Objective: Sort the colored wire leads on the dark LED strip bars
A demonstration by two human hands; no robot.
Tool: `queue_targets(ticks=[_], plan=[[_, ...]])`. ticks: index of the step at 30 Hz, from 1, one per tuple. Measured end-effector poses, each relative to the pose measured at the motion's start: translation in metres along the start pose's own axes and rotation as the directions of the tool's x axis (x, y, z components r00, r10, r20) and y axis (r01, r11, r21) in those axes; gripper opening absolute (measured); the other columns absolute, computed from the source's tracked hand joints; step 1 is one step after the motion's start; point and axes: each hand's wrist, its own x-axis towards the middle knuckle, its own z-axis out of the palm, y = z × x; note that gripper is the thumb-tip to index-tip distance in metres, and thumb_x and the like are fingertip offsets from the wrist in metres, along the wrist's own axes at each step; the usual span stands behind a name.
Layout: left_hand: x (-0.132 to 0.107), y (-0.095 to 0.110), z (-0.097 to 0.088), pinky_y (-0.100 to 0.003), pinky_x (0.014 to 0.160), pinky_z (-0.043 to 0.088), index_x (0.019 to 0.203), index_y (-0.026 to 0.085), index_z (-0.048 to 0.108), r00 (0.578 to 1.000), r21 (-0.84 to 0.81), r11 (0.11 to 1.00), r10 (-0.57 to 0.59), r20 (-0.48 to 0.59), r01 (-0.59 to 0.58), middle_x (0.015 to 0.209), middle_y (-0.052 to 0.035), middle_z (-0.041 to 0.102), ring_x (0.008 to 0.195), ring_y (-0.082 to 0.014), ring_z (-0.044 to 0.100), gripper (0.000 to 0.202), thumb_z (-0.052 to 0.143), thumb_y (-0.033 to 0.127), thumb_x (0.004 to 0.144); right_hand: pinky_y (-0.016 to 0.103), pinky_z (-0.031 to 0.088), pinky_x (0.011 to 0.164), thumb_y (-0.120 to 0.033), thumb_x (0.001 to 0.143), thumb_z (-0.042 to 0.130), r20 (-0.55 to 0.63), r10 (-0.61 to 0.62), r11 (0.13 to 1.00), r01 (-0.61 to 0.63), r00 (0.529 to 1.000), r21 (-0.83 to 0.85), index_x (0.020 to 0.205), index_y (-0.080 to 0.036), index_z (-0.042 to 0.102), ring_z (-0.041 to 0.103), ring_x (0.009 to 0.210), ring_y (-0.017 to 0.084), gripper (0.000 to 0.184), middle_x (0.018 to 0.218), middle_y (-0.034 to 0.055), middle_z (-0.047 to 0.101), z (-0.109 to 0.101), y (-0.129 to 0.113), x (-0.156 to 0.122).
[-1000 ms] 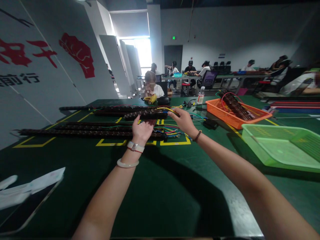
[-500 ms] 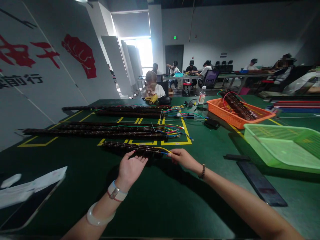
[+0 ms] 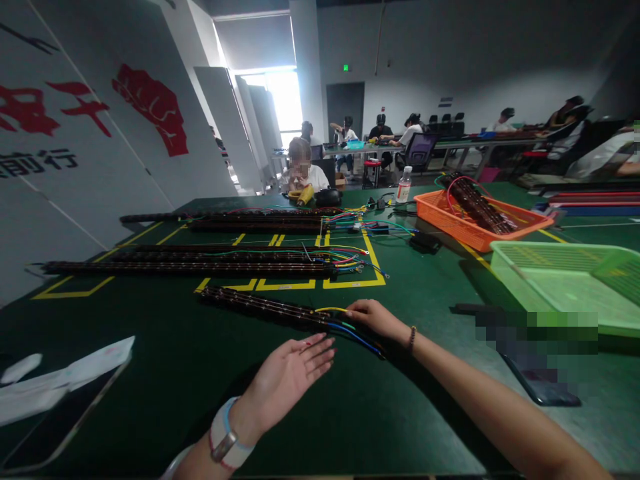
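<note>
A short dark strip with coloured wires (image 3: 260, 307) lies slantwise on the green table (image 3: 350, 413), close in front of me. My right hand (image 3: 373, 315) rests on its right end, fingers closed on the yellow and blue wires there. Just below the strip hovers my left hand (image 3: 293, 370), palm up, fingers stretched out and holding nothing. A watch sits on that wrist.
Longer dark strips (image 3: 200, 267) lie in yellow-marked zones farther back. An orange basket (image 3: 450, 223) with strips and a green basket (image 3: 550, 283) stand at right. A flat dark phone (image 3: 540, 390) lies near the green basket; papers (image 3: 60, 383) at left. People sit at tables behind.
Both hands pulled the short strip from the far pile toward me and set it down. My left hand has let go and turned palm up.
</note>
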Motion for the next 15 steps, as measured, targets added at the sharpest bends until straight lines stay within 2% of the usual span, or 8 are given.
queue_targets(ticks=[2,5,10,13,15], plan=[[0.005,-0.01,0.006,-0.04,0.097,0.042,0.115,0.002,0.05,0.991,0.103,0.991,-0.095,0.097,0.085,0.123,-0.022,0.054,0.108,-0.0284,0.057,0.036,0.047,0.018,0.082,0.025,0.042,0.067,-0.051,0.085,0.047,0.03,0.031,1.0,-0.031,0.999,0.003,0.095,-0.013,0.068,0.056,0.071,0.016,0.045,0.082,0.0048,0.066,0.0,0.0,-0.002],[0.023,-0.021,0.011,-0.041,0.1,0.037,0.108,0.004,0.054,0.973,0.191,0.971,-0.175,0.153,0.144,0.117,-0.0201,0.058,0.104,-0.0269,0.059,0.031,0.048,0.019,0.082,0.024,0.041,0.062,-0.05,0.088,0.043,0.063,0.022,0.999,-0.02,0.998,-0.024,0.097,-0.013,0.068,0.055,0.068,0.015,0.045,0.078,0.004,0.065,-0.001,-0.001,-0.007],[0.057,-0.035,0.018,-0.041,0.101,0.036,0.109,0.003,0.052,0.979,0.245,0.955,-0.189,0.076,0.166,0.114,-0.0228,0.059,0.103,-0.0265,0.06,0.034,0.05,0.023,0.081,0.025,0.04,0.07,-0.042,0.084,0.055,0.103,-0.135,0.964,0.154,0.985,-0.216,0.085,-0.015,0.069,0.055,0.075,0.015,0.031,0.08,0.0037,0.064,0.001,0.001,-0.011],[0.071,-0.041,0.023,-0.039,0.1,0.037,0.114,-0.001,0.048,0.982,0.268,0.951,-0.178,0.069,0.154,0.118,-0.0271,0.055,0.107,-0.0271,0.058,0.044,0.049,0.031,0.084,0.024,0.037,0.071,-0.032,0.082,0.06,0.076,-0.18,0.929,0.195,0.981,-0.316,0.076,-0.015,0.068,0.053,0.071,0.013,0.02,0.073,0.0015,0.062,0.006,0.005,-0.01],[0.078,-0.043,0.026,-0.038,0.1,0.038,0.116,-0.002,0.046,0.984,0.288,0.947,-0.167,0.064,0.142,0.119,-0.028,0.054,0.107,-0.0273,0.058,0.048,0.046,0.036,0.086,0.023,0.036,0.068,-0.029,0.084,0.057,0.045,-0.212,0.91,0.214,0.976,-0.355,0.071,-0.014,0.066,0.05,0.067,0.011,0.022,0.068,0.0005,0.06,0.009,0.005,-0.009]])
